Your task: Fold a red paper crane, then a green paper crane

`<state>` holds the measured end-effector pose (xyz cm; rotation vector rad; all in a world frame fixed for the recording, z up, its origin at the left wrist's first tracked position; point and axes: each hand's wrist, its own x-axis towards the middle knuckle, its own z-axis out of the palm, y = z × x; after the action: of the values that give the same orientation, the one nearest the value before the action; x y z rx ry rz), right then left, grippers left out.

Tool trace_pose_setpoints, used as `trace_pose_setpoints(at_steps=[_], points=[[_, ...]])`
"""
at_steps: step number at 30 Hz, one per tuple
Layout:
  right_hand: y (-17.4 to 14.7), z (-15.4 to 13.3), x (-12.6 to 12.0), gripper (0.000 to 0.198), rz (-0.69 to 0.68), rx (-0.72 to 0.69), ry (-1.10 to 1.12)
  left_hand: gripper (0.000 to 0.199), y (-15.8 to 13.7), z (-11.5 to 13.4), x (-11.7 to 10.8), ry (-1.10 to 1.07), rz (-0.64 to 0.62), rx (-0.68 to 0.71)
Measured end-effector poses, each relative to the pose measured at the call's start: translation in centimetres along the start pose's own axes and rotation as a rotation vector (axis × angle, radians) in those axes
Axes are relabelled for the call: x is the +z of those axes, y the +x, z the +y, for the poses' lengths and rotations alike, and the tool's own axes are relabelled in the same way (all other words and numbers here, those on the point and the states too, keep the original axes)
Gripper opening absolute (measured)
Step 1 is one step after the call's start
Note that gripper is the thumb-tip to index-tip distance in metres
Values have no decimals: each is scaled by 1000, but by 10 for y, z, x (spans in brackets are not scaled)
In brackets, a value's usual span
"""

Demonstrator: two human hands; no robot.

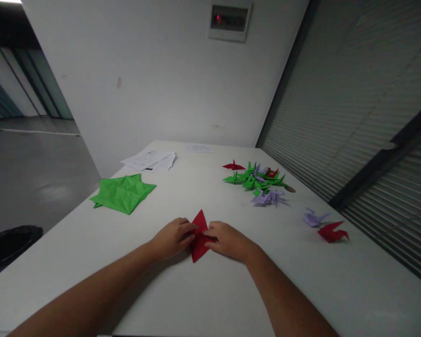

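Lying at the far left, beside the white worktop and lower than it, is a bin with black plastic over its rim. Next, on the left part of the worktop, creased green paper is spread with its corners pointing outward; behind it, slightly to the right, printed sheets overlap in a loose fan. Near the middle of the front, the person's left hand pinches the left side of a folded red paper, thumb and fingers brought together at its edge. This diamond-like piece lies between the two hands, one point directed away from the person and one toward. On its other side, the right hand has a similar grip, forefinger and thumb closing on the right corner. Farther back, right of centre, is a heap of paper cranes, mostly green, with some lilac and red; a small brown oval object sits at its right edge. Nearer the right edge, a lilac crane stands just behind a red crane. Slatted blinds border the far right.
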<state>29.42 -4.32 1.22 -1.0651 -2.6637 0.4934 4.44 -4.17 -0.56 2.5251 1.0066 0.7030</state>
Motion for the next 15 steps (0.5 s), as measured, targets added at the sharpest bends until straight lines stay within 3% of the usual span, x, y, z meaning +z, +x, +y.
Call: trace_pose_setpoints(at_steps=[6, 15], points=[[0, 3, 0, 22, 19, 22, -21, 48, -2, -7, -1, 9, -19, -19], [-3, 6, 1, 27, 36, 33, 29, 60, -5, -16, -7, -24, -86, -24]])
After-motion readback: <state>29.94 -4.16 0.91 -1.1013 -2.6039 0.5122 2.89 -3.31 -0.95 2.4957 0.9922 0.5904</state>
